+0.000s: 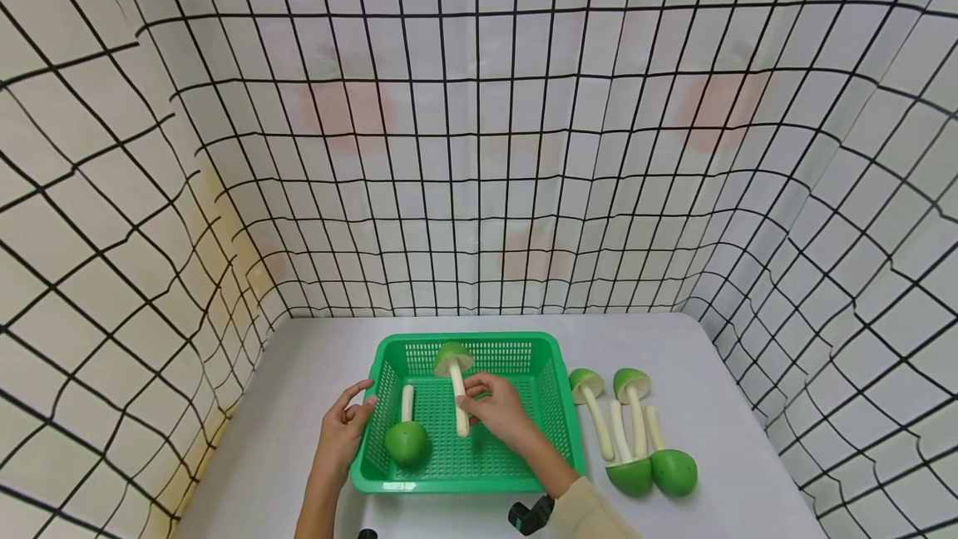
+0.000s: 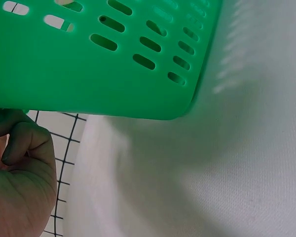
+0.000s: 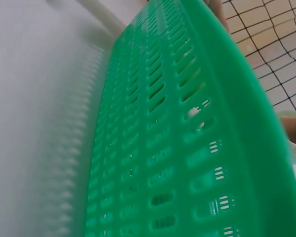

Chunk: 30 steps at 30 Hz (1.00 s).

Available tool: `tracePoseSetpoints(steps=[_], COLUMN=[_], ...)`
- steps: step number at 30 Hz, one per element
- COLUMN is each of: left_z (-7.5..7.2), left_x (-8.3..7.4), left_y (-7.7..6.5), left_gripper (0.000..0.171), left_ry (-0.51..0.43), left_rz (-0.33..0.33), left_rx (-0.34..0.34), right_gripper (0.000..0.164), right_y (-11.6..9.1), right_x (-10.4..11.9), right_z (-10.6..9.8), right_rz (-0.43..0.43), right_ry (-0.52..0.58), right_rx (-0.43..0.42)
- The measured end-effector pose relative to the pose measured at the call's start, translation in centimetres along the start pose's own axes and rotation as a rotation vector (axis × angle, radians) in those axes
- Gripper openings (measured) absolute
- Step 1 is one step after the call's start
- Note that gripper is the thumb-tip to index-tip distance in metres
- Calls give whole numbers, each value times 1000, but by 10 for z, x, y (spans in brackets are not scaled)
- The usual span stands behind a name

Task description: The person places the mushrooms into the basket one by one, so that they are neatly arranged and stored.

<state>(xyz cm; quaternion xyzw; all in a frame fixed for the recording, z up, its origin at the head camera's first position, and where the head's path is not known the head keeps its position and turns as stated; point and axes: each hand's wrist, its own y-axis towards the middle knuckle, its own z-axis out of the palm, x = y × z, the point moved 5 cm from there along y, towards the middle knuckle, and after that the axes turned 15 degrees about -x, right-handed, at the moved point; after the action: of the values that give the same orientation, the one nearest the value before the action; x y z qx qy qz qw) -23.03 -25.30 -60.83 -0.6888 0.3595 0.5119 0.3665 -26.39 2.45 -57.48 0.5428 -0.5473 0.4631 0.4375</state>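
A green basket (image 1: 557, 406) on the table (image 1: 711, 356) holds two toy mushrooms. The right hand (image 1: 500, 411) pinches one mushroom (image 1: 458, 385) inside, stem toward the person, cap at the far wall. The left hand (image 1: 343, 429) rests with relaxed fingers on the basket's left rim, near the second mushroom (image 1: 407, 431).

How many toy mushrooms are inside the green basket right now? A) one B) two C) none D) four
B: the green basket holds two, the mushroom under the right hand at and a second mushroom lying near the left hand; the other mushrooms lie on the table.
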Motion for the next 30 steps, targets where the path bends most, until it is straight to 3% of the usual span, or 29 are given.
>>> tracePoseSetpoints(steps=[17,30], left_z=[-1,-1], left_x=[1,2], left_y=[-3,2], left_gripper=[44,44], left_ry=[2,3], left_rz=[9,17], left_rx=[-3,5], right_gripper=[25,20], right_y=[0,2], right_x=[-8,-9], right_z=[14,33], right_rz=[33,34], right_ry=[-3,-71], right_rx=[15,44])
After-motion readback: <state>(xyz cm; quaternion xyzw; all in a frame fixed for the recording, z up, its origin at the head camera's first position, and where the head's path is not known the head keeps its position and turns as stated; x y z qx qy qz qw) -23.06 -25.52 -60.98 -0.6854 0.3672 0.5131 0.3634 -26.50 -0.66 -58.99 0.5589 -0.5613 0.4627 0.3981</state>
